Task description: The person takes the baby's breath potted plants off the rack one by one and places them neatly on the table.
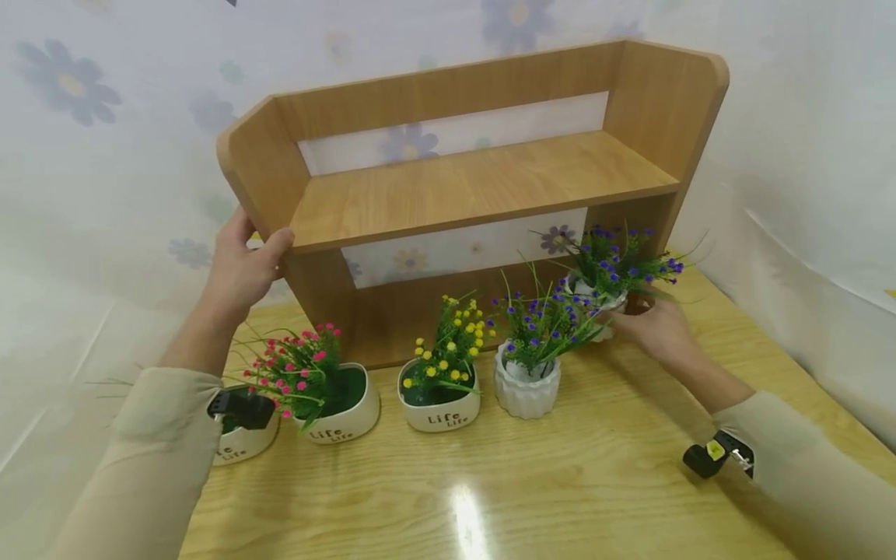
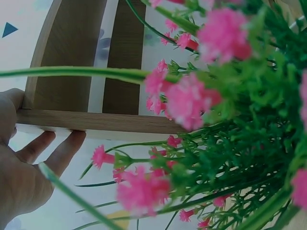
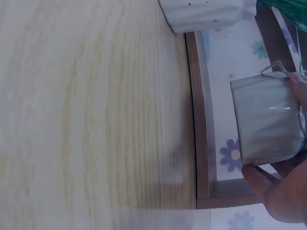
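Note:
A two-tier wooden shelf stands on the table. My left hand holds its left side panel, thumb at the front edge and fingers against the outer face. With my right hand I grip a white pot of purple flowers, held off the tabletop before the shelf's lower right part. Twine is tied round this pot. Beside it, a white ribbed pot with purple flowers sits on the table. Pink flowers hide part of the panel in the left wrist view.
Along the shelf's front stand a white oval pot of yellow flowers and one of pink flowers. Another oval pot is partly behind my left sleeve. The wooden table meets a flower-print curtain behind.

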Demonstrator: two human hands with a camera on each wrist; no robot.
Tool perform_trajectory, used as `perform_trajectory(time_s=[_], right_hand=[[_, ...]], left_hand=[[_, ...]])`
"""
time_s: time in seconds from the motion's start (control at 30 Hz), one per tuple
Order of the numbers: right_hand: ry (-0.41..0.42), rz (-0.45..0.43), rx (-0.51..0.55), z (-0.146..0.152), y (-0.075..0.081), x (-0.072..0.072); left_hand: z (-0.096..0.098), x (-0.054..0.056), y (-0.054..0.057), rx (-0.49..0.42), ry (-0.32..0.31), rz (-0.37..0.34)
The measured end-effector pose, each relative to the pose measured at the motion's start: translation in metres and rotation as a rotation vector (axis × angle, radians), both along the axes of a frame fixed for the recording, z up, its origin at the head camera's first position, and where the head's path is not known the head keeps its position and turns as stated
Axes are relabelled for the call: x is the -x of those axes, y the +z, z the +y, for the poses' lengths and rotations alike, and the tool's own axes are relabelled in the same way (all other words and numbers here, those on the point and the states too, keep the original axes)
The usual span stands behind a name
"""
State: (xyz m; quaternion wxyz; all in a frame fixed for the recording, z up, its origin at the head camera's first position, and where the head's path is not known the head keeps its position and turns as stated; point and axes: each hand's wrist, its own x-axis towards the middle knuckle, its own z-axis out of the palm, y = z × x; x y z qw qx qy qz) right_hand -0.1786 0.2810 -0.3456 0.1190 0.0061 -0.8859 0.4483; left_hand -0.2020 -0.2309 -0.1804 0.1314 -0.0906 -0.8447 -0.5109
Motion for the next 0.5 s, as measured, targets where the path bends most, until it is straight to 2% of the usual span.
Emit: perform_trajectory(time_s=[0.27,0.37,0.5], right_hand=[[0.038,-0.183,0.154,0.01,0.009,-0.016],[0.035,-0.238,0.161,0.013,0.011,-0.021],[0.026,-0.26,0.124,0.016,0.015,-0.03]], left_hand=[[-0.002,-0.001,0.002,0.005,0.006,-0.006],[-0.003,-0.002,0.002,0.002,0.015,-0.017],[-0.005,-0.003,0.002,0.005,0.018,-0.023]])
